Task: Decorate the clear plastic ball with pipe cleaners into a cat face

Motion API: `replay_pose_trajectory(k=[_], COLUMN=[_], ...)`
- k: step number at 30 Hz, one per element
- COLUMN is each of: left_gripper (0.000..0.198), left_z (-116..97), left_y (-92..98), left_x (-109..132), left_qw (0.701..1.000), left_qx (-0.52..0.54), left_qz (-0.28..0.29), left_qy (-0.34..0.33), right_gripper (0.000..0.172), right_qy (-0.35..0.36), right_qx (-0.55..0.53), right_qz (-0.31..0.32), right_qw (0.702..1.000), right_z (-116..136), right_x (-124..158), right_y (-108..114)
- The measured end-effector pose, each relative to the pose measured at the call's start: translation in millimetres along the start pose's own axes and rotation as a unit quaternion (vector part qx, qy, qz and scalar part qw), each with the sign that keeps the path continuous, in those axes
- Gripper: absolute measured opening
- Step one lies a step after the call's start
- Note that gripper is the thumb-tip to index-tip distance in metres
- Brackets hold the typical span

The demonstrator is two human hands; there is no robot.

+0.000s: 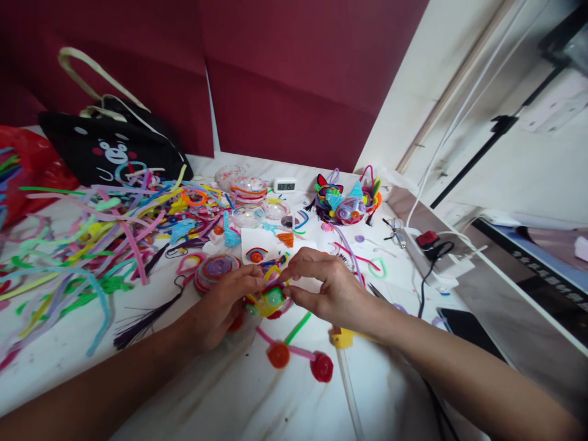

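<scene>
Left hand: the left hand [232, 297] has its thumb and fingers closed on the near left side of the work, with little gap between them.
Right hand: the right hand [328, 282] arches over from the other side, index finger bent, thumb a little apart from it, both tips at the upper right edge; I can't tell from here whether they pinch it.
Fuzzy piece: the small yellow-and-green fuzzy-stem piece [274, 297] sits between the two hands, above the white marbled tabletop [220, 392], partly hidden by fingers.
Beside the left hand: a round pink-and-purple coil of fuzzy stem [217, 269], and further left a dark purple thread tassel [144, 324].
Nearer me: an orange fuzzy disc [278, 355] and a red fuzzy disc [322, 367] lie on pink stem, with a clear rod with a yellow end [348, 386] to their right.
Behind the hands: a white paper sheet bearing a little rainbow [256, 254], clear plastic bowls [248, 191], a small white digital clock [285, 185] and a cluster of colourful fuzzy ornaments [345, 204].
Left side: a tangled heap of bright fuzzy stems [114, 229] before a black cloth bag [117, 147].
Right side: a white power strip [427, 257] with plugs in it.
</scene>
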State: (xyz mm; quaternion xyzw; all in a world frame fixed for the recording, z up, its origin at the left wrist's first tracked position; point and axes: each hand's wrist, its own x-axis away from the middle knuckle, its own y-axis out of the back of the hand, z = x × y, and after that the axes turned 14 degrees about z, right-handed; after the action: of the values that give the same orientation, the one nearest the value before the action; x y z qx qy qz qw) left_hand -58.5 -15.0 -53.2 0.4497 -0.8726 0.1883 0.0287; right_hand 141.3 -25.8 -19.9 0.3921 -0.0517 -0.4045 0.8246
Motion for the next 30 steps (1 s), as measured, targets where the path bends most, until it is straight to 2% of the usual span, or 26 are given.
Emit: replay_pose_trajectory(k=[12,21,30], left_gripper=[0.025,0.023,0.030], left_z=[4.8,5.3,6.6], left_y=[4.2,5.4,4.4], left_x=[-2.0,-1.8,-2.5], left_qw=[1.000,1.000,1.000], left_qx=[-0.017,0.002,-0.006], left_qz=[0.005,0.021,0.027], left_qy=[0.007,0.013,-0.001], right_gripper=[0.018,0.019,0.019], right_qy=[-0.021,-0.010,-0.019], right_qx=[-0.004,-0.021,-0.017], right_qz=[0.010,0.030,0.027], right_qw=[1.000,0.999,0.999], right_z=[0.0,-2.0,-2.4], right_x=[0.8,-3.0,-5.6], right_y=[2.0,7.3,7.4])
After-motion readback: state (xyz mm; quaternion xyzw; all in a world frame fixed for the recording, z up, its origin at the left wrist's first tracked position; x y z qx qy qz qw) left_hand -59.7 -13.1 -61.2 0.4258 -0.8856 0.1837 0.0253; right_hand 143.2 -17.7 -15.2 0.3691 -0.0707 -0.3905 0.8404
